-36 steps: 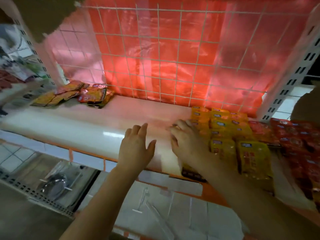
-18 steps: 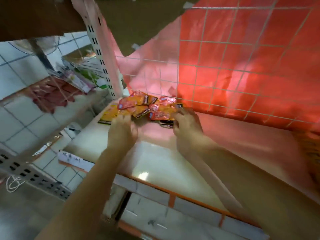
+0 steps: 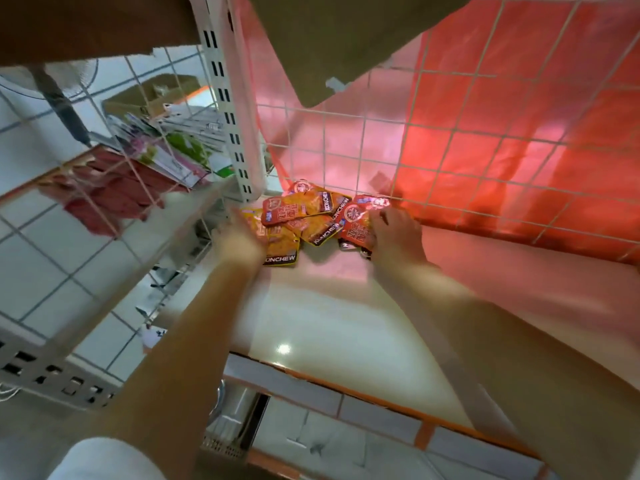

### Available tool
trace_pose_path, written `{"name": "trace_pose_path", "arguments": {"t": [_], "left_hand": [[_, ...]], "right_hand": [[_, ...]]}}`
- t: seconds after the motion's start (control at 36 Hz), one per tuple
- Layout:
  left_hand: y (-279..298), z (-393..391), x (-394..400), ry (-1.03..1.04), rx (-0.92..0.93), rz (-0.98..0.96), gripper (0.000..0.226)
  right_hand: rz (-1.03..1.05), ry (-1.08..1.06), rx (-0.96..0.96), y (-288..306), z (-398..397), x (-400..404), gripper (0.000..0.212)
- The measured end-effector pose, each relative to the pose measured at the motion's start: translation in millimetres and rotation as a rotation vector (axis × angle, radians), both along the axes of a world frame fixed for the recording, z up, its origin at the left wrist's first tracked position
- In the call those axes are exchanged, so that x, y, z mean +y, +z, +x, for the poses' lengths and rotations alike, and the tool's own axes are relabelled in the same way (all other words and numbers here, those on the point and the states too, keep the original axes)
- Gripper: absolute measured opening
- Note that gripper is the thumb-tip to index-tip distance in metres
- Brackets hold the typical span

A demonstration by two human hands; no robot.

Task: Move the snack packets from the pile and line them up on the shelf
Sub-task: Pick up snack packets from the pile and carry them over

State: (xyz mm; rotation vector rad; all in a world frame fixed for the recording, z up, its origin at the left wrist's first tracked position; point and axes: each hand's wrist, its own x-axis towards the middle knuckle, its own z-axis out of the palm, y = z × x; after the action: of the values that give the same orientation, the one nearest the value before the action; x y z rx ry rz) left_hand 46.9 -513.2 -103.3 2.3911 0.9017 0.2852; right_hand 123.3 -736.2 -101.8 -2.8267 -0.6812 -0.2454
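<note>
Both hands [image 3: 242,237] now flank the packet pile [image 3: 304,220].

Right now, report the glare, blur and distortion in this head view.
Head view: a small white glare spot sits on the glossy shelf; red light through the plastic sheet tints its back half pink; the left hand is motion-smeared, the right hand sharper; wide-angle bend curves the slotted upright.

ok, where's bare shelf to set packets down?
Bare: the white shelf from the pile forward to its orange front edge, and rightward along the red-backed wire grid. Crowded: the back-left corner by the upright, with left hand and right hand on the packets.
</note>
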Motion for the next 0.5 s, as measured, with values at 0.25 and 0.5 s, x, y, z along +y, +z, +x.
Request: {"name": "trace_pose_path", "arguments": {"t": [0.25, 0.5], "left_hand": [[8.0, -42.1, -20.8, -0.080, 0.007, -0.084, 0.100], [6.9, -84.4, -77.0, -0.166, -0.291, -0.382, 0.045]], "right_hand": [[0.132, -0.125, 0.250, -0.5, -30.5, -16.2, 0.064], [0.751, -0.152, 0.494, 4.1, -68.9, -48.3, 0.051]]}}
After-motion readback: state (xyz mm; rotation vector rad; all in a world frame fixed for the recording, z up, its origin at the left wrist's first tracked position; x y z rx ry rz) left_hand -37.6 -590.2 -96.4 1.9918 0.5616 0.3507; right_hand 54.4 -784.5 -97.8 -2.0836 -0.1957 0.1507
